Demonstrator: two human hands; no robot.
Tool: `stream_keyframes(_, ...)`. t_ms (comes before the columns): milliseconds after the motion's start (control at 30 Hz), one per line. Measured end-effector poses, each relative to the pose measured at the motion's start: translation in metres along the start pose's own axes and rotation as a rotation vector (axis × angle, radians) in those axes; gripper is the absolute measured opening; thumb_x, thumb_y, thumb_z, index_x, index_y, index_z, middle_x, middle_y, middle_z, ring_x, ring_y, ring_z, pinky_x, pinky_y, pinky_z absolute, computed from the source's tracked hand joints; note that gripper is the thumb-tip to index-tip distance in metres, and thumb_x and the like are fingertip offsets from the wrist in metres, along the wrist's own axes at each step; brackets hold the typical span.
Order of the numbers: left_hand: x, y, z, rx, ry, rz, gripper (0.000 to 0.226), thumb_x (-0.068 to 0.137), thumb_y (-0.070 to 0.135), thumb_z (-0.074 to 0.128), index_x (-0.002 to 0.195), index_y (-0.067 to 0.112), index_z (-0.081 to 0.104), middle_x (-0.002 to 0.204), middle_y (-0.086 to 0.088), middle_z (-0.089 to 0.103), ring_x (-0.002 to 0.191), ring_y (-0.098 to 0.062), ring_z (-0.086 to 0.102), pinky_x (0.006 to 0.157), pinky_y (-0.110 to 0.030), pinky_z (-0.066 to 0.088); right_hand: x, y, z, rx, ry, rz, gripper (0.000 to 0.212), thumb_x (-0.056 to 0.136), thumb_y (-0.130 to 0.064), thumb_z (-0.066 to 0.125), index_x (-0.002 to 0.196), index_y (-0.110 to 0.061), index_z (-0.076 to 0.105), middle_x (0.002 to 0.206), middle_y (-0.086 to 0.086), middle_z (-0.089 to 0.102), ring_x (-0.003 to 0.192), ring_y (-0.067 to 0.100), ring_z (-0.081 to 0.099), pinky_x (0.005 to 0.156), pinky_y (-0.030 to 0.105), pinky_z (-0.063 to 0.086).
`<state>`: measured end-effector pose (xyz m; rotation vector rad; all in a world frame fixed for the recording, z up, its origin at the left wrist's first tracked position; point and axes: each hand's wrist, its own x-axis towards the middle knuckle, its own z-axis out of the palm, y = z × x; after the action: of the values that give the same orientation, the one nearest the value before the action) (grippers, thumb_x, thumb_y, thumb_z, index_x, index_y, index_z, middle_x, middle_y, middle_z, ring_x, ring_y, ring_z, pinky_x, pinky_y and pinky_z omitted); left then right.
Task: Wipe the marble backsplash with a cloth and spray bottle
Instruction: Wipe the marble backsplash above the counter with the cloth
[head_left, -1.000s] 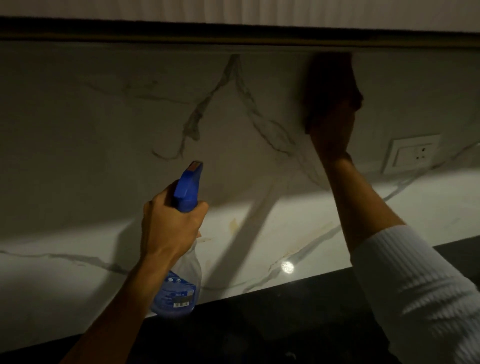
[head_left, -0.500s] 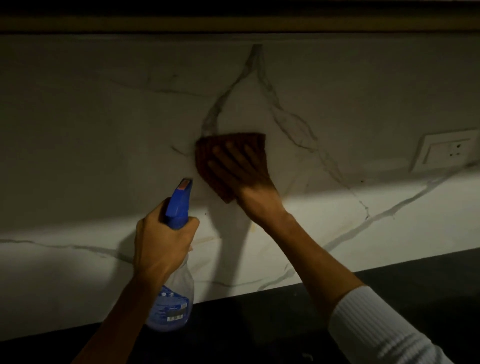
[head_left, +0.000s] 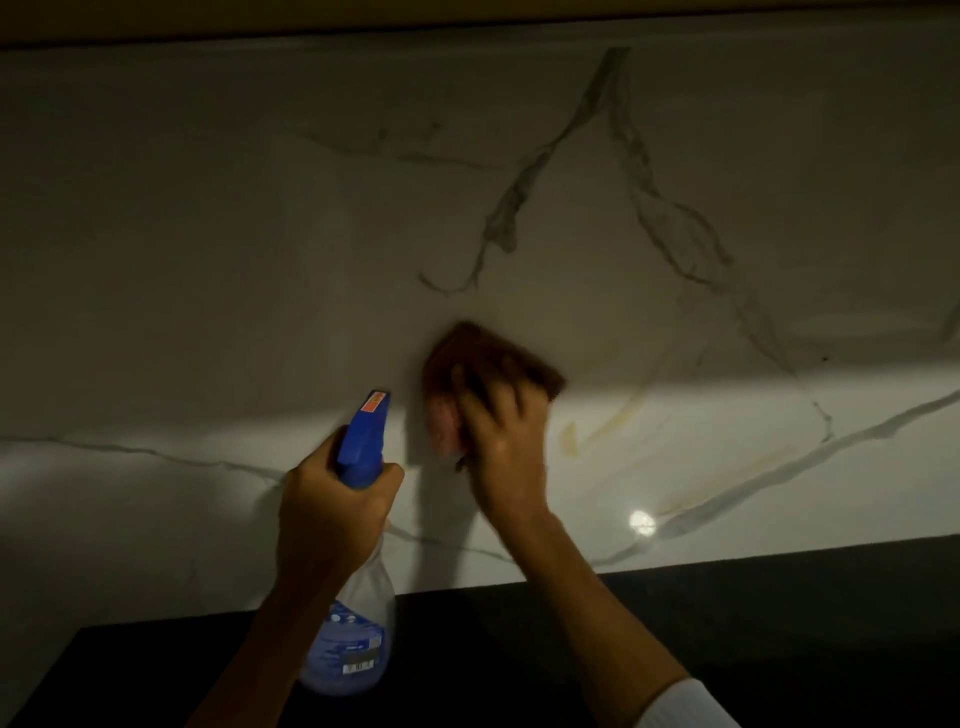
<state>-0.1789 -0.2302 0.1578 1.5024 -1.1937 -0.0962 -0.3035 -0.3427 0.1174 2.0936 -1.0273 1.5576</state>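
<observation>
Against a dim marble backsplash (head_left: 260, 234), a person's left hand (head_left: 332, 514) grips the spray bottle (head_left: 358, 623) by its neck, nozzle toward the stone, apparently ready to spray. Just to its right, the right hand (head_left: 498, 447) presses a reddish-brown cloth (head_left: 493, 358) flat to the marble under blurred, outstretched fingers.

right arm (head_left: 597, 613): white ribbed sleeve (head_left: 685, 707) at 5 o'clock, forearm bare beyond its cuff | left arm (head_left: 244, 660): bare, 7 o'clock | left grip (head_left: 332, 519), right grip (head_left: 506, 452): bare
</observation>
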Motion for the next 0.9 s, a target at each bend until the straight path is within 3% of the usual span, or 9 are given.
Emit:
stream_keyframes(100,0.0,-0.006,-0.004,-0.018,-0.019,0.0,0.026,0.073,0.004,0.072,0.066,0.019,0.052,0.052,-0.007,0.054,0.038,-0.017,0.051,0.041,-0.021,0.046,-0.037,-0.008,0.015,-0.123,-0.382,-0.32,0.087,0.046,-0.029,0.093,0.126,-0.016,0.062,0.133,0.006,0.055,0.127,0.028,0.035,0.107,0.046,0.036)
stream_keyframes(200,-0.001,-0.01,-0.007,-0.018,-0.043,-0.011,0.019,0.075,-0.001,0.07,0.075,0.013,0.057,0.058,-0.011,0.059,0.044,-0.024,0.057,0.043,-0.022,0.051,-0.04,0.011,0.012,-0.173,-0.433,-0.39,0.088,0.049,-0.031,0.093,0.129,-0.018,0.06,0.135,0.007,0.054,0.127,0.027,0.036,0.107,0.047,0.036)
stream_keyframes(333,-0.002,-0.014,-0.014,0.027,-0.026,-0.027,0.034,0.074,-0.001,0.07,0.066,0.025,0.05,0.049,-0.002,0.054,0.045,-0.015,0.06,0.041,-0.014,0.047,0.001,0.035,-0.013,-0.099,-0.049,-0.156,0.083,0.056,-0.019,0.09,0.132,-0.016,0.056,0.135,0.012,0.048,0.126,0.035,0.04,0.108,0.05,0.029)
stream_keyframes(433,-0.003,-0.017,-0.02,0.013,-0.01,-0.077,0.027,0.072,0.009,0.072,0.066,0.025,0.051,0.049,-0.005,0.056,0.043,-0.019,0.058,0.04,-0.02,0.048,0.048,0.035,-0.027,0.008,0.257,0.084,0.059,0.069,-0.002,0.075,0.126,-0.011,0.062,0.127,0.019,0.056,0.119,0.038,0.046,0.102,0.046,0.037)
stream_keyframes(500,-0.004,-0.017,-0.024,-0.022,-0.01,-0.12,0.018,0.072,0.014,0.069,0.07,0.025,0.055,0.053,-0.006,0.059,0.039,-0.016,0.057,0.042,-0.023,0.051,0.065,0.029,-0.024,0.054,0.363,0.217,0.062,0.067,0.002,0.067,0.127,-0.013,0.061,0.13,0.013,0.049,0.12,0.033,0.039,0.101,0.041,0.036)
stream_keyframes(567,-0.004,-0.018,-0.029,-0.063,0.0,-0.169,0.024,0.076,0.006,0.069,0.074,0.026,0.057,0.055,-0.007,0.06,0.037,-0.012,0.056,0.041,-0.021,0.051,0.067,0.018,-0.013,0.075,0.38,0.278,0.065,0.069,-0.002,0.067,0.131,-0.02,0.055,0.134,0.007,0.041,0.123,0.033,0.033,0.098,0.051,0.039)
stream_keyframes(633,-0.004,-0.019,-0.034,-0.093,0.02,-0.2,0.025,0.077,0.003,0.068,0.077,0.025,0.057,0.055,-0.006,0.06,0.036,-0.009,0.055,0.04,-0.016,0.048,0.046,0.009,0.001,0.008,0.337,0.197,0.055,0.077,-0.017,0.067,0.13,-0.019,0.054,0.134,0.009,0.043,0.123,0.036,0.033,0.097,0.056,0.04)
stream_keyframes(700,-0.004,-0.02,-0.038,-0.107,0.034,-0.208,0.024,0.077,0.003,0.068,0.079,0.025,0.058,0.057,-0.004,0.06,0.038,-0.008,0.056,0.04,-0.013,0.046,0.008,0.006,0.01,-0.052,0.226,0.079,0.058,0.076,-0.027,0.071,0.13,-0.018,0.052,0.133,0.01,0.043,0.124,0.036,0.033,0.102,0.05,0.032)
stream_keyframes(900,-0.006,-0.025,-0.054,-0.028,0.006,-0.194,0.022,0.076,0.008,0.07,0.068,0.021,0.055,0.051,0.003,0.056,0.041,-0.002,0.056,0.041,-0.009,0.042,-0.082,0.024,0.023,-0.167,-0.392,-0.397,0.109,0.038,-0.027,0.098,0.133,-0.023,0.045,0.136,0.006,0.039,0.124,0.033,0.037,0.104,0.05,0.023)
